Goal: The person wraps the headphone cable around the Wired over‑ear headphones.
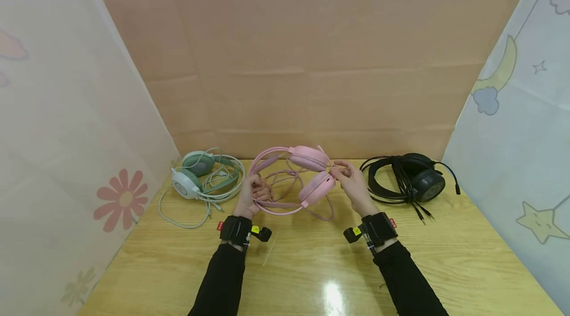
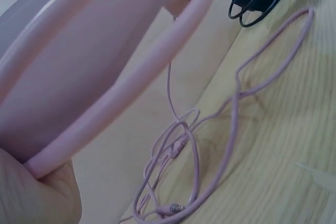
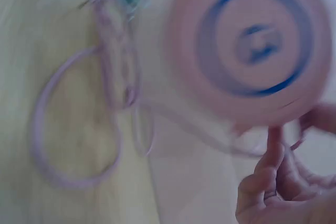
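Pink headphones [image 1: 317,189] are raised above the table in both hands, ear cups to the right. My left hand [image 1: 254,195] grips the headband, and in the left wrist view this hand [image 2: 39,198] wraps around its pink band [image 2: 131,90]. At the ear cups, my right hand [image 1: 354,188] pinches the edge with thumb and fingers. The right wrist view is blurred there; an ear cup [image 3: 257,74] with a blue ring sits above the right hand's fingers [image 3: 260,179]. A pink cable [image 2: 232,135] trails in loops onto the table, its plugs showing.
Mint-and-white headphones [image 1: 186,185] lie at the left, their pale cable looped around them. Black headphones [image 1: 428,185] with a bundled cable lie at the right. A brown paper wall [image 1: 311,59] closes the back of the wooden table [image 1: 303,266], with patterned sheets at both sides.
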`<state>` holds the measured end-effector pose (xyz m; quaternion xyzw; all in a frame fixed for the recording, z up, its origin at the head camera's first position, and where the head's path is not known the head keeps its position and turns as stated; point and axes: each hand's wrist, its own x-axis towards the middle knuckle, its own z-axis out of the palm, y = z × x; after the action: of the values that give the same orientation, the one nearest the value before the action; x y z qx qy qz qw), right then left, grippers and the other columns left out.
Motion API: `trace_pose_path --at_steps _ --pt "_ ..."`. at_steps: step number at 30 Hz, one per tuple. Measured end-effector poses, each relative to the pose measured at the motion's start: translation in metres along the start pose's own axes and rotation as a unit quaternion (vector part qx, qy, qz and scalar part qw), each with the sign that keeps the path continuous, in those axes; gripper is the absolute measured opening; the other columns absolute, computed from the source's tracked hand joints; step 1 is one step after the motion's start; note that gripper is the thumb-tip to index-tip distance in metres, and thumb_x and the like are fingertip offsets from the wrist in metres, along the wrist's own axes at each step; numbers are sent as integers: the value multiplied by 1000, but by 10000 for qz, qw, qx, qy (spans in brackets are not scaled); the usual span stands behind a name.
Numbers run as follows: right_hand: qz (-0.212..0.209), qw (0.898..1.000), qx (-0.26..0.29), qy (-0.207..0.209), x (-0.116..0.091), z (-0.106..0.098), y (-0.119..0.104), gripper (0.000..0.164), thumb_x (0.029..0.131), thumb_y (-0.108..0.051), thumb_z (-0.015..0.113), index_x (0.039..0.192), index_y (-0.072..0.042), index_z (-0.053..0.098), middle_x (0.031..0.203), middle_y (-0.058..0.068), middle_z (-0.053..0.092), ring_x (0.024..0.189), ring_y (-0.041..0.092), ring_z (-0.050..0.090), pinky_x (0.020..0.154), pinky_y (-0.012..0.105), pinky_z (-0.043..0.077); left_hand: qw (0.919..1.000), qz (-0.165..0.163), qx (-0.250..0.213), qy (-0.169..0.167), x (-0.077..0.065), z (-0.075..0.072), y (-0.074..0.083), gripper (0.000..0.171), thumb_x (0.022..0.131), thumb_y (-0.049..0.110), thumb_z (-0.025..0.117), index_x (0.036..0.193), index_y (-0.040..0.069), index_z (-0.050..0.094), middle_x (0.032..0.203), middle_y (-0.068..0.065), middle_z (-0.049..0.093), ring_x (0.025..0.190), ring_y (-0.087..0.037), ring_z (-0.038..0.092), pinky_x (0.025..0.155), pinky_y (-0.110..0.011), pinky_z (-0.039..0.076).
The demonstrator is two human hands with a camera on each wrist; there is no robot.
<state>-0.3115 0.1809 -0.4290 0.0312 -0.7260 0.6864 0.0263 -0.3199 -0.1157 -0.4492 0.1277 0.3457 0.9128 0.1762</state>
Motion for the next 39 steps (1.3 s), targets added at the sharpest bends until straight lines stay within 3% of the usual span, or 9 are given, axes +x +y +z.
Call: trace_pose_path --at_steps 3,7,13,18,21,26,29,33,39 --pt "322 9972 670 -90 5 -1 -10 46 100 -13 56 142 -4 41 100 -7 64 87 6 61 72 20 48 9999 -37 21 -149 2 -2 -1 35 84 -5 22 63 22 12 54 4 2 47 -10 1 44 -20 10" --pt "620 9806 1830 -316 15 -7 -17 37 101 -8 52 136 -6 42 101 -6 65 87 6 63 72 18 51 9994 -179 -8 -291 3 -3 -2 35 84 -4 22 62 22 13 54 4 3 46 -8 2 43 -19 11" --pt "465 9829 1716 -488 26 -16 -19 37 103 -15 50 139 -4 44 113 0 64 93 8 63 73 21 51 9992 -328 181 -101 3 -2 -3 35 85 -3 24 63 22 14 56 4 4 45 -7 3 40 -16 19" --pt "362 9800 1867 -583 33 -23 -24 40 102 -16 52 141 -9 44 115 2 63 95 10 62 77 23 51 9988 -419 153 -219 4 -3 -4 34 86 -3 21 63 20 13 57 4 3 45 -7 3 41 -17 16" --pt "241 9783 1938 -688 39 -26 -27 45 102 -13 52 144 -5 42 115 1 62 95 11 61 77 24 51 9985 -480 172 -216 4 -2 -4 34 85 -3 22 61 21 16 56 4 3 46 -7 3 40 -16 16" --pt "36 9860 1390 -917 47 -29 -28 47 103 -17 50 145 2 40 114 -2 66 98 11 62 81 28 50 9976 -598 90 -346 4 -4 -4 35 85 -4 23 60 21 20 56 4 5 46 -7 4 40 -17 14" --pt "-41 9924 434 -1149 49 -28 -26 45 104 -24 48 141 0 47 121 4 66 100 9 62 85 31 49 9963 -631 -50 -582 3 -5 -3 34 86 -4 20 62 19 20 56 3 5 45 -8 4 42 -19 11" --pt "-421 9859 -734 -1442 50 -25 -24 42 105 -29 47 138 -4 53 134 17 59 101 5 58 85 29 47 9940 -657 -285 -822 1 -7 -2 32 87 -3 17 64 18 19 56 4 5 45 -8 2 44 -20 8" --pt "-1074 9839 -272 -1403 51 -20 -25 48 104 -29 49 141 0 46 131 15 62 112 8 62 93 27 50 9941 -630 -239 -853 1 -8 -2 31 88 -2 17 64 18 18 56 4 5 46 -8 2 44 -19 10"
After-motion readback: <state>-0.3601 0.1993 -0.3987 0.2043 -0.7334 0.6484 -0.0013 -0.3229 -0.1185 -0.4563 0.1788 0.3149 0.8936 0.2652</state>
